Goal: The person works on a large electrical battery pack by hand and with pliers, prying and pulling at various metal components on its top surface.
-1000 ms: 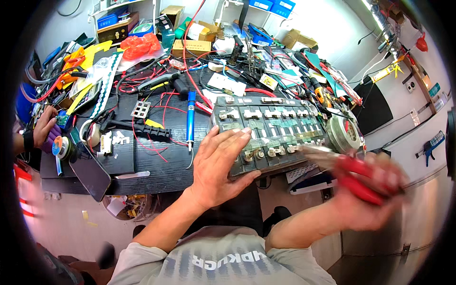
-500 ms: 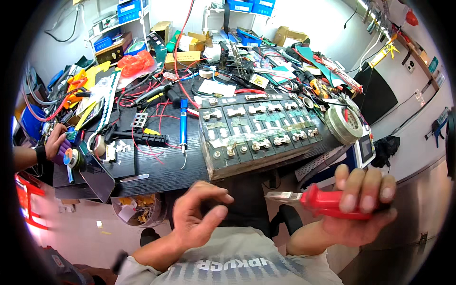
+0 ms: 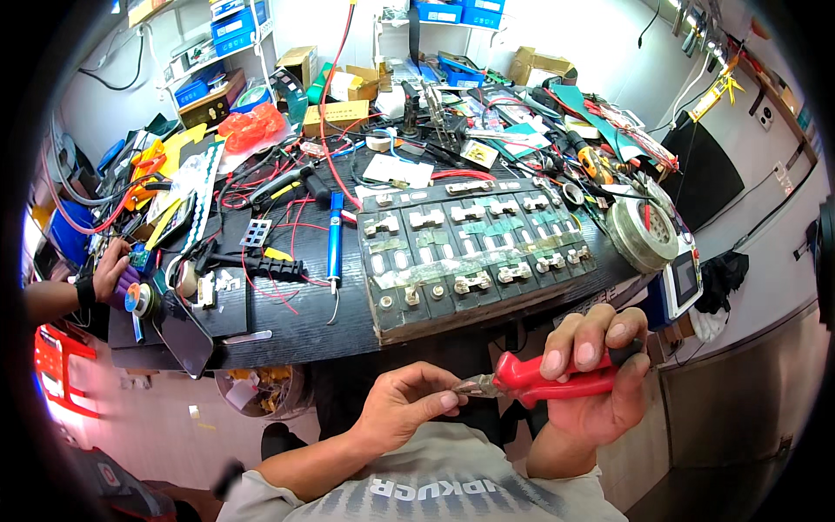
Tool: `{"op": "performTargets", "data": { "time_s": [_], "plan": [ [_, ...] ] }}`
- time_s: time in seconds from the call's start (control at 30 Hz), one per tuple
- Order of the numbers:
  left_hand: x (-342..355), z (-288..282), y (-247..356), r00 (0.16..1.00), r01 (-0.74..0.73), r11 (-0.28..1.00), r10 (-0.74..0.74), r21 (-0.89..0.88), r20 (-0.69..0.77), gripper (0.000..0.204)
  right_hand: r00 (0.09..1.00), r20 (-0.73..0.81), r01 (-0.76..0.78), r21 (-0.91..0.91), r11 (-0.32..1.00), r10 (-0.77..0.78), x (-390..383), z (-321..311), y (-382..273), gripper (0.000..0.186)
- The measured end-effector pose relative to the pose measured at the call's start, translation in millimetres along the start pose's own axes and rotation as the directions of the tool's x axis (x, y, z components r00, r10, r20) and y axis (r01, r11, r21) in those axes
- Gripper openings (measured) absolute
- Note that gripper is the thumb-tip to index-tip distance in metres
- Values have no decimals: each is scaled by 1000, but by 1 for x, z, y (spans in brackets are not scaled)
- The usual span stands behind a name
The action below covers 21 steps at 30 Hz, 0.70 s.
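My right hand [image 3: 593,416] is wrapped round the red handles of a pair of pliers [image 3: 526,378], held in front of my chest with the metal jaws to the left. My left hand [image 3: 402,409] is closed in a pinch at the tip of those jaws. Whatever lies between its thumb and forefinger is too small to make out. Just beyond both hands, at the table's front edge, sits a battery pack [image 3: 417,317] of several dark cells with metal terminals and clear tape across the top.
A blue tubular tool [image 3: 336,239] lies left of the pack, beside red wires. To the right stands a wire spool [image 3: 642,235]. Another person's hand [image 3: 111,268] rests at the table's left. Below the table is a waste bin [image 3: 261,390]. Tools and boxes crowd the back.
The pliers have moved left and slightly down in my right hand. My left hand has shifted right and closed at their tip. The view has shifted slightly.
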<state>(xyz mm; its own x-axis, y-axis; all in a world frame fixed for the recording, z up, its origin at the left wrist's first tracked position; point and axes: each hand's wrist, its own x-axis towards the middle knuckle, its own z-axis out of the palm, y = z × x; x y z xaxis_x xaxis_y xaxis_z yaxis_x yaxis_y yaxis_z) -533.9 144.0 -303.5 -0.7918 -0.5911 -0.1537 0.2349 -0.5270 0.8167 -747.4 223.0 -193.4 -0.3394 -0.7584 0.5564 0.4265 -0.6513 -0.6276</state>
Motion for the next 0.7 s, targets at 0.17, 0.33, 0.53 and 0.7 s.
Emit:
{"op": "performTargets", "data": {
  "time_s": [0.17,0.33,0.53,0.7],
  "plan": [
    [6,-2,0,1000,5,1000,-4,29,-30,23,998,-51,-36,34,999,38,5,-7,4,40],
    [9,-4,-2,993,69,998,-67,11,-100,22,994,-83,-68,8,998,68,9,-7,13,41],
    [11,-6,-11,970,120,987,-139,-102,-200,23,993,-45,-118,-199,973,111,1,12,20,44],
    [12,-10,-17,977,123,984,-143,-129,-160,24,990,-41,-143,-291,946,137,-4,19,18,45]
  ]
}}
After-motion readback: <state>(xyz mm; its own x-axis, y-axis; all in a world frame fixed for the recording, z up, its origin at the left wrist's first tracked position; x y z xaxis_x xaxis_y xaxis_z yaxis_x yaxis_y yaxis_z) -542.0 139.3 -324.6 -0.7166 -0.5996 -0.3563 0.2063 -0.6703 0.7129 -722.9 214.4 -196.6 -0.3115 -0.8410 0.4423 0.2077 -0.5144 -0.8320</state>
